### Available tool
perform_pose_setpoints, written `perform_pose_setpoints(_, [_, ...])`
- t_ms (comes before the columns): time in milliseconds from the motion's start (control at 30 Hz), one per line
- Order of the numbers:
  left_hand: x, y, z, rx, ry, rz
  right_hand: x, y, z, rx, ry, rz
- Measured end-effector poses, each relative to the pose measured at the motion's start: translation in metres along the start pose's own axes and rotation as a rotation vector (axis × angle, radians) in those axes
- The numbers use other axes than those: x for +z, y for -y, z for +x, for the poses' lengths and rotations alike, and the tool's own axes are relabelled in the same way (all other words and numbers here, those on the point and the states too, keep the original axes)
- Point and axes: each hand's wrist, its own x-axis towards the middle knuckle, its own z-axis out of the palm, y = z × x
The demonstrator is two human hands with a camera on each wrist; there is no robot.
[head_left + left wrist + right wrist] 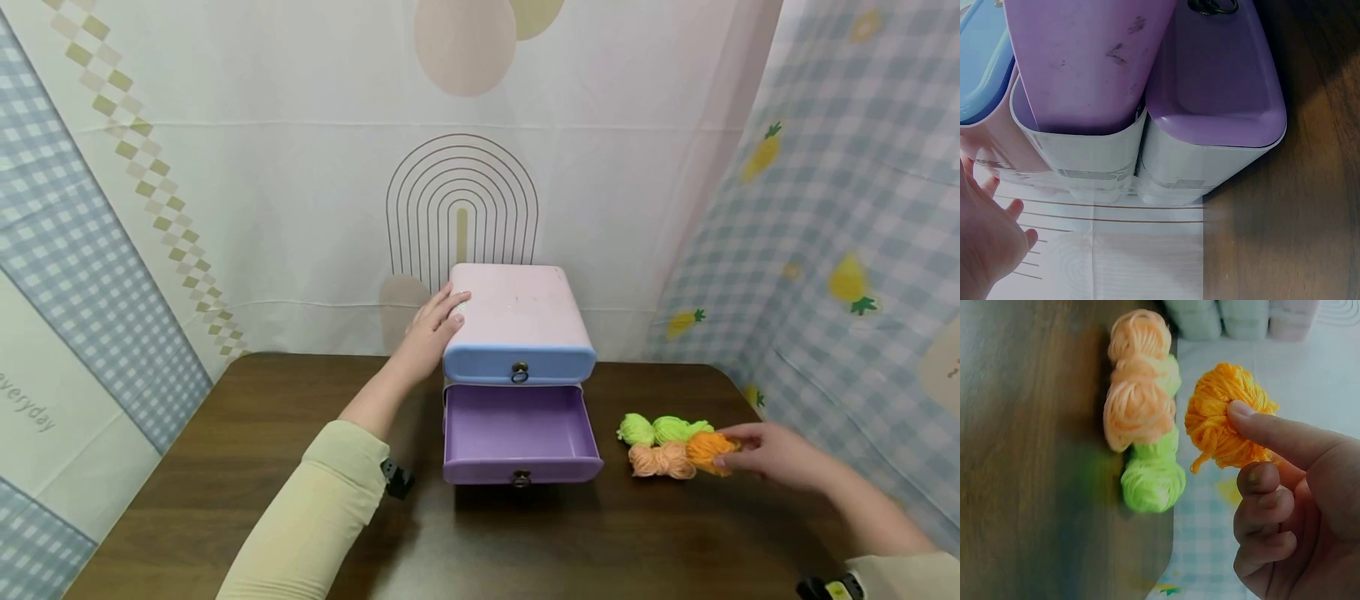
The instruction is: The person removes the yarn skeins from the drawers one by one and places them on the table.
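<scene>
A small drawer unit (pixel 513 308) with a pink top stands at the back of the table. Its blue top drawer (pixel 480 365) is closed, while the purple drawer (pixel 522 472) below is pulled out with a bare inside. My left hand (pixel 433 329) rests on the unit's top left edge, fingers extended. Over on the right, my right hand (pixel 780 457) pinches an orange yarn skein (pixel 1225 412) between thumb and fingers. Close beside it are a peach yarn skein (pixel 663 461) and a bright green yarn skein (pixel 671 429), tied at the middle.
Another purple drawer (pixel 1216 75), closed, sits under the pulled-out one in the left wrist view. The brown wooden table (pixel 300 467) backs onto a printed white cloth (pixel 300 208). A blue checked cloth (pixel 810 208) hangs along the right side.
</scene>
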Motion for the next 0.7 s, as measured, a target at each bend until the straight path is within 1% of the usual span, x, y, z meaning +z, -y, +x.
perform_pose_setpoints(133, [0.0,0.001,0.0,-0.005,0.001,0.001,-0.003,-0.013,-0.002,0.034,0.011,0.019])
perform_pose_setpoints(267, [-0.001,0.001,0.0,-0.006,0.001,0.0,-0.005,-0.021,0.0,0.075,0.017,0.01])
perform_pose_setpoints(367, [-0.002,0.002,-0.001,-0.001,0.0,0.005,-0.006,-0.025,0.006,0.11,0.025,-0.015])
perform_pose_setpoints(467, [-0.002,0.003,-0.001,0.001,-0.004,0.007,-0.006,-0.028,0.013,0.139,0.038,-0.064])
perform_pose_setpoints(600, [-0.002,0.003,-0.001,-0.002,0.001,0.0,-0.005,-0.032,0.019,0.129,0.069,-0.12])
perform_pose_setpoints(700, [-0.001,0.003,0.0,-0.002,0.007,-0.002,-0.003,-0.034,0.02,0.12,0.088,-0.12])
